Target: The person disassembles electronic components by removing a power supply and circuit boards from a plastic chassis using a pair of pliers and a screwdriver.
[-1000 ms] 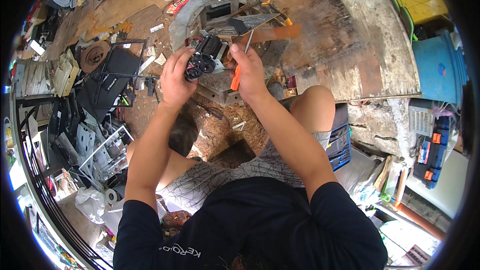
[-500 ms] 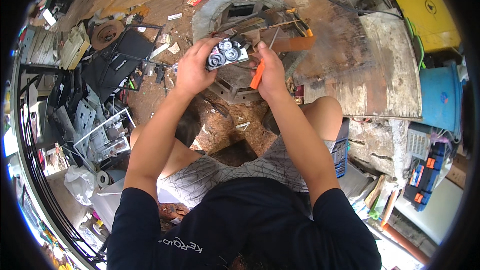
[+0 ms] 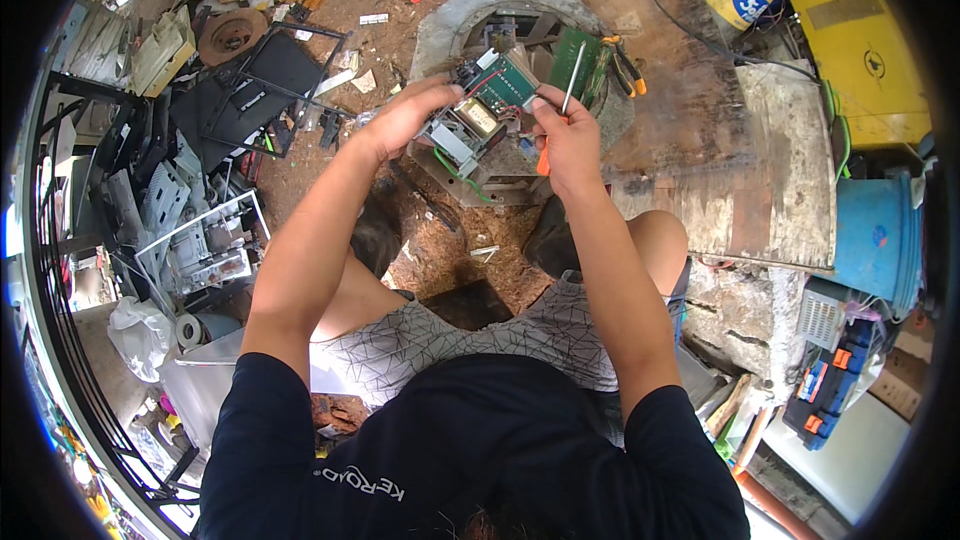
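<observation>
My left hand grips a small electronic module made of a green circuit board, a metal transformer block and loose wires, held up in front of me. My right hand pinches the board's right edge and also holds a screwdriver with an orange handle, its metal shaft pointing up and away. Both hands are over a curved grey concrete ring with another green board lying inside it.
Orange-handled pliers lie on the ring's right edge. A worn wooden board lies at right, with a blue bucket and a yellow box beyond. Black metal frames and scrap parts crowd the left. My knees flank bare dirt ground.
The module has been turned in my hands, so its green board now faces up instead of the dark side. The screwdriver's shaft has swung up beside the board.
</observation>
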The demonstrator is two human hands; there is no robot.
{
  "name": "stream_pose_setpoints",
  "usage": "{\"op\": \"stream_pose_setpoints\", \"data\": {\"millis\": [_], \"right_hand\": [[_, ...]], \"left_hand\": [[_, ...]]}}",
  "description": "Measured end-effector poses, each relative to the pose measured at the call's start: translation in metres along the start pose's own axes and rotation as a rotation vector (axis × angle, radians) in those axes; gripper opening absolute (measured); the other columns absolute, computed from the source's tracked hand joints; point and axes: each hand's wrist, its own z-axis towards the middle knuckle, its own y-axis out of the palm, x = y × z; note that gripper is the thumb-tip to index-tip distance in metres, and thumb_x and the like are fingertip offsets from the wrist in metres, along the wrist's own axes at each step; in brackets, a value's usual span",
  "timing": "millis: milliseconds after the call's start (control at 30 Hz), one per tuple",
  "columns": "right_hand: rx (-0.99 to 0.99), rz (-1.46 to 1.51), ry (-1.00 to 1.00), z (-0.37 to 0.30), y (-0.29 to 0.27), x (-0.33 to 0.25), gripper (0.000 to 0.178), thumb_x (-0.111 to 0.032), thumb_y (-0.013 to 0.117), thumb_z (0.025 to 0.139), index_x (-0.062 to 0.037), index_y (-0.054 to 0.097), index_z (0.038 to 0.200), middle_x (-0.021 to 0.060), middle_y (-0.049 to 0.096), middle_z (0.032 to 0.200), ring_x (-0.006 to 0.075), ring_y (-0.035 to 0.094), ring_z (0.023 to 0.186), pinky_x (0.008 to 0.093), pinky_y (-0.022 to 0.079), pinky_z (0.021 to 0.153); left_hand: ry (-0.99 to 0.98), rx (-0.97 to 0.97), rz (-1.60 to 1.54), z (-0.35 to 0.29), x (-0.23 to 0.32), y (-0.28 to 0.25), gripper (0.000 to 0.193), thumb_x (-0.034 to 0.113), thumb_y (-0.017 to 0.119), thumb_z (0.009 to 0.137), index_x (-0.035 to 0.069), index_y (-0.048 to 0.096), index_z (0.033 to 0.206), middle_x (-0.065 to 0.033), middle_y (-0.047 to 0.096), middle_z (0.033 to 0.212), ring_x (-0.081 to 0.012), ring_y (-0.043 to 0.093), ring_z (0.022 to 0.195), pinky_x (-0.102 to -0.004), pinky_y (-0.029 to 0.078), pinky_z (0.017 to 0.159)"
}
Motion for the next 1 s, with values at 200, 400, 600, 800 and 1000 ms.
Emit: {"op": "stream_pose_setpoints", "data": {"millis": [200, 400, 600, 800, 1000], "right_hand": [[0.010, 0.015, 0.005, 0.001, -0.002, 0.001, 0.024, -0.010, 0.065, 0.090, -0.0011, 0.064, 0.113, 0.0004, 0.064, 0.086, 0.0053, 0.052, 0.064, 0.0209, 0.042, 0.053], [0.007, 0.018, 0.016, -0.001, 0.001, -0.004, 0.024, -0.011, 0.066, 0.090, -0.0018, 0.065, 0.112, 0.0003, 0.064, 0.086, 0.0060, 0.053, 0.066, 0.0208, 0.043, 0.053], [-0.006, 0.029, 0.011, 0.001, -0.001, 0.002, 0.021, -0.012, 0.067, 0.089, -0.0043, 0.066, 0.109, 0.0004, 0.065, 0.089, 0.0061, 0.055, 0.066, 0.0211, 0.043, 0.054], [-0.028, -0.012, 0.047, 0.000, -0.004, -0.002, 0.029, -0.014, 0.065, 0.091, -0.0027, 0.062, 0.117, 0.0009, 0.066, 0.089, 0.0069, 0.054, 0.067, 0.0215, 0.043, 0.056], [-0.004, -0.288, -0.218, -0.051, -0.116, -0.027, 0.042, -0.004, 0.056, 0.088, -0.0006, 0.055, 0.130, 0.0056, 0.065, 0.106, 0.0086, 0.058, 0.078, 0.0237, 0.047, 0.068]], "left_hand": [[-0.106, -0.075, -0.183, 0.002, 0.007, 0.002, 0.049, 0.045, 0.048, 0.094, 0.007, 0.057, 0.122, -0.0064, 0.066, 0.107, -0.0125, 0.065, 0.088, -0.0296, 0.053, 0.072], [-0.119, -0.023, -0.192, -0.001, 0.008, 0.002, 0.041, 0.038, 0.050, 0.093, 0.006, 0.059, 0.116, -0.0059, 0.068, 0.098, -0.0135, 0.065, 0.079, -0.0292, 0.054, 0.065], [-0.034, -0.074, -0.051, -0.002, 0.006, -0.002, 0.050, 0.034, 0.060, 0.086, 0.002, 0.055, 0.124, -0.0054, 0.066, 0.101, -0.0119, 0.064, 0.084, -0.0273, 0.052, 0.065], [-0.058, -0.018, 0.131, -0.010, 0.020, 0.012, 0.064, 0.028, 0.072, 0.081, -0.005, 0.048, 0.131, -0.0070, 0.066, 0.100, -0.0111, 0.063, 0.082, -0.0235, 0.050, 0.064], [-0.103, -0.003, -0.106, 0.006, -0.013, 0.023, 0.060, 0.037, 0.075, 0.082, 0.002, 0.054, 0.126, -0.0057, 0.066, 0.107, -0.0135, 0.063, 0.090, -0.0310, 0.051, 0.071]]}}
